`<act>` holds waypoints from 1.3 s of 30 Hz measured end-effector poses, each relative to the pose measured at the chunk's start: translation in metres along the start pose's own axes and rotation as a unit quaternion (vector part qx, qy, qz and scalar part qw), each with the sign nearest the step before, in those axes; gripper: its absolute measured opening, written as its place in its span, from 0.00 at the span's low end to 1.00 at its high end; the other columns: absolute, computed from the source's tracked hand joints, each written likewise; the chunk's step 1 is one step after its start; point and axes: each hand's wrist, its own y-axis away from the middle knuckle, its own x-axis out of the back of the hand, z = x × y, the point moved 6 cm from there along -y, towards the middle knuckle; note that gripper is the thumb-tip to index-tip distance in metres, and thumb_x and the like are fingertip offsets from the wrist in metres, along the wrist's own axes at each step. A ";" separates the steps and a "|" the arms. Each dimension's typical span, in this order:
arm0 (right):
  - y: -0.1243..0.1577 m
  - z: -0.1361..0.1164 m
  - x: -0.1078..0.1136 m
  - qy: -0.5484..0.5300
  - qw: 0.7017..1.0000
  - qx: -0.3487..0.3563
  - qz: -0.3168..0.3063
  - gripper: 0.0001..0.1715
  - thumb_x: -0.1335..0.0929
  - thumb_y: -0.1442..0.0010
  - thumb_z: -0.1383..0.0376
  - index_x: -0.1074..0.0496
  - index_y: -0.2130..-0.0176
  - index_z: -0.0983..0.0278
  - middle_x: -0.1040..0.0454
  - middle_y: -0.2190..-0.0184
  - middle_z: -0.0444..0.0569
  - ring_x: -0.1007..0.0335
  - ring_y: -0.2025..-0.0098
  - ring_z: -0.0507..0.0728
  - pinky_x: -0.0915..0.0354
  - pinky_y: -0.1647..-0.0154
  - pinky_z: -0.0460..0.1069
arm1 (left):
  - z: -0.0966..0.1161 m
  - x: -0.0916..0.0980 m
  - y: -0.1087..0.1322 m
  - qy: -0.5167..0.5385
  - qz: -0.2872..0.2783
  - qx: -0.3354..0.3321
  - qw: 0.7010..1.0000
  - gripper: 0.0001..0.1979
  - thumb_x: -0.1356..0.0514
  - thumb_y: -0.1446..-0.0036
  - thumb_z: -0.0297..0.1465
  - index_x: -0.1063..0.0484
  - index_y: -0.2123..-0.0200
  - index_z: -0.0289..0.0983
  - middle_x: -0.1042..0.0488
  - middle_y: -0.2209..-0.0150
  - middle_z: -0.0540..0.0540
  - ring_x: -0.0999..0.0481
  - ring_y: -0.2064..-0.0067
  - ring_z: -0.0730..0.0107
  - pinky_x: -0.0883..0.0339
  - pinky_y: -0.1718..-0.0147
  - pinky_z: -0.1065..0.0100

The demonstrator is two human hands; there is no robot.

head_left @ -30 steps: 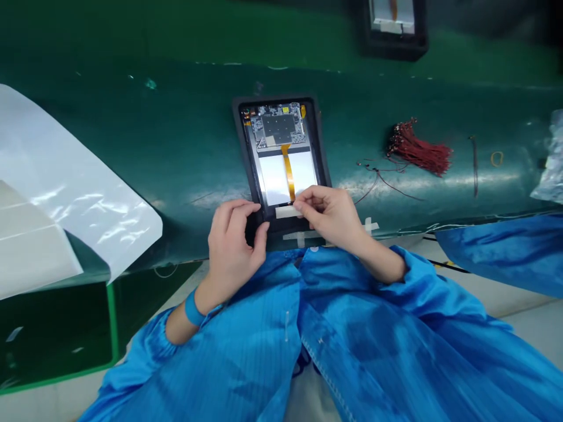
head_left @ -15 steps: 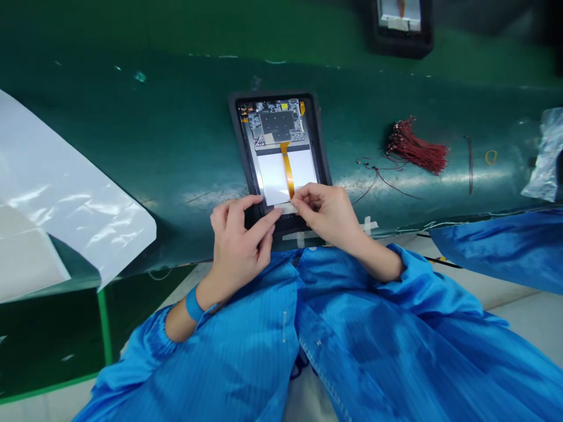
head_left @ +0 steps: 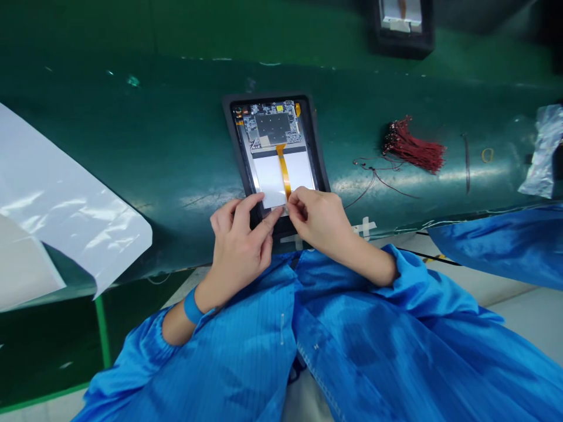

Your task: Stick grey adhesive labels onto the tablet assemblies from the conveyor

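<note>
Green tabletop with an open tablet lying in a black tray at the centre, two bare hands at its near end.
Left hand has its fingers spread, a fingertip on the tablet's near edge; right hand pinches thumb and forefinger together at the near end of an orange ribbon, anything between them hidden. Light, steady pressure without bending the ribbon would seem best. Within the tablet, a circuit board lies far, a white panel nearer; a second black tray, far right, holds a similar panel.
</note>
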 end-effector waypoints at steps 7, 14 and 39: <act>0.014 0.002 0.014 0.189 0.977 0.076 0.062 0.15 0.39 0.27 0.68 0.23 0.58 0.65 0.24 0.62 0.52 0.34 0.64 0.57 0.48 0.68 0.51 | 0.001 0.006 0.003 -0.057 -0.029 0.015 0.998 0.22 0.40 0.32 0.31 0.21 0.37 0.43 0.32 0.33 0.34 0.35 0.37 0.39 0.39 0.41 0.41; 0.036 0.019 0.015 0.177 0.952 0.231 0.094 0.20 0.35 0.26 0.61 0.22 0.39 0.57 0.28 0.47 0.58 0.38 0.50 0.64 0.37 0.50 0.58 | -0.004 0.004 0.002 -0.075 -0.049 -0.023 0.996 0.24 0.38 0.32 0.37 0.24 0.34 0.45 0.38 0.30 0.33 0.37 0.34 0.34 0.41 0.38 0.37; -0.040 0.138 0.082 0.190 0.977 0.067 0.068 0.14 0.42 0.27 0.67 0.29 0.57 0.63 0.31 0.49 0.58 0.38 0.44 0.69 0.38 0.44 0.64 | 0.046 0.024 -0.060 0.038 0.023 -0.098 0.994 0.17 0.35 0.37 0.28 0.22 0.46 0.47 0.24 0.43 0.38 0.26 0.42 0.44 0.31 0.45 0.40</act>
